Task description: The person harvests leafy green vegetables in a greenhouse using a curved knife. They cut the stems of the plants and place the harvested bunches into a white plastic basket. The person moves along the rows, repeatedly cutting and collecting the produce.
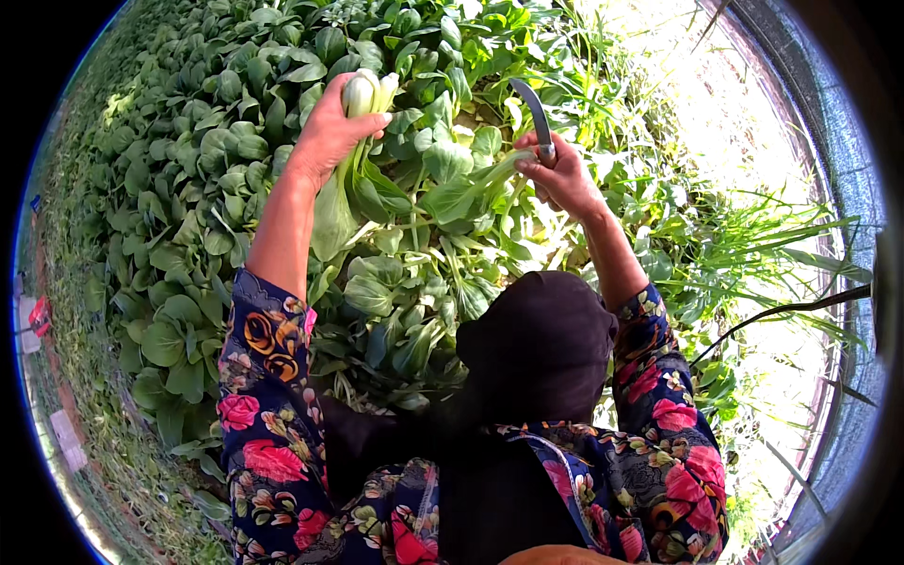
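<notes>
My left hand [339, 127] is closed round the pale base of a bok choy head [361, 95], whose green leaves hang down towards me. To its right, my right hand [558, 176] holds a small knife with a curved blade [534, 106], the blade pointing up and away. Between the thumb and fingers of that same hand is the stalk end of a detached-looking bok choy leaf [459, 198], its blade lying to the left. Under and between both hands lie more bok choy plants and loose leaves [374, 286].
Dense rows of growing bok choy [233, 145] fill the left and far side. Tall grass [748, 247] grows on the right, before a mesh barrier [851, 176]. A thin dark rod [784, 307] juts in from the right. A red object [40, 316] lies at the far left edge.
</notes>
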Motion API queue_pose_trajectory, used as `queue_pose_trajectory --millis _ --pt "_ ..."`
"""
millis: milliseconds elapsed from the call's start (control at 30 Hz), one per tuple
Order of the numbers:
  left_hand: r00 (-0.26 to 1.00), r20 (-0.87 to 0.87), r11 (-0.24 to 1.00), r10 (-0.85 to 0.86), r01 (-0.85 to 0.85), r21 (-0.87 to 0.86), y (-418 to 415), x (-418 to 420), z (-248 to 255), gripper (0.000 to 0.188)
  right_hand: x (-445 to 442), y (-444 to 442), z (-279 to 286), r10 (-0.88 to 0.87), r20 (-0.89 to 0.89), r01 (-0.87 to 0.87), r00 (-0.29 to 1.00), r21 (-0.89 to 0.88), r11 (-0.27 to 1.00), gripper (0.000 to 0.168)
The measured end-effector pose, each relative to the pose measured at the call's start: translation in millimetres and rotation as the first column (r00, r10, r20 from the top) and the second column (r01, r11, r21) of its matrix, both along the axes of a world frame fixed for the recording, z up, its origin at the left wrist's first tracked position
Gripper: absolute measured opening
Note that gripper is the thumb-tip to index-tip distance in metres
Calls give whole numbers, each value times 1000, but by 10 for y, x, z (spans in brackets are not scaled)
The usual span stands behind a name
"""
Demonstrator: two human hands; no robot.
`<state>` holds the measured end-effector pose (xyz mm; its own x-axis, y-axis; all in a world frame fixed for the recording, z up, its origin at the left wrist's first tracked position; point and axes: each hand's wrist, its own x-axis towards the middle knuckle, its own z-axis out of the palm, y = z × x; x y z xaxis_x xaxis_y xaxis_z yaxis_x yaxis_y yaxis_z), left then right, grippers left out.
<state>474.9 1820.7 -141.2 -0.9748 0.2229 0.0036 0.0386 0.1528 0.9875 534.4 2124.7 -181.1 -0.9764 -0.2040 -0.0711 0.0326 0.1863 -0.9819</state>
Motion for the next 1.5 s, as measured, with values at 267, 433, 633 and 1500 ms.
queue_pose_trajectory --millis 267,433,633,1500 --pt "763 302 678 -571 230 698 -221 222 -242 51 -218 -1010 979 332 126 -355 935 276 893 33" --pt "726 173 578 -665 354 735 -385 280 -254 55 -306 -1314 1056 316 54 -280 947 619 734 36" --pt "744 43 522 -667 426 739 -400 224 -303 51 -372 -1603 1201 363 -57 -123 930 884 452 35" --pt "892 73 625 -447 253 738 -874 286 -373 46 -487 -2153 1144 267 152 -302 952 624 721 18"
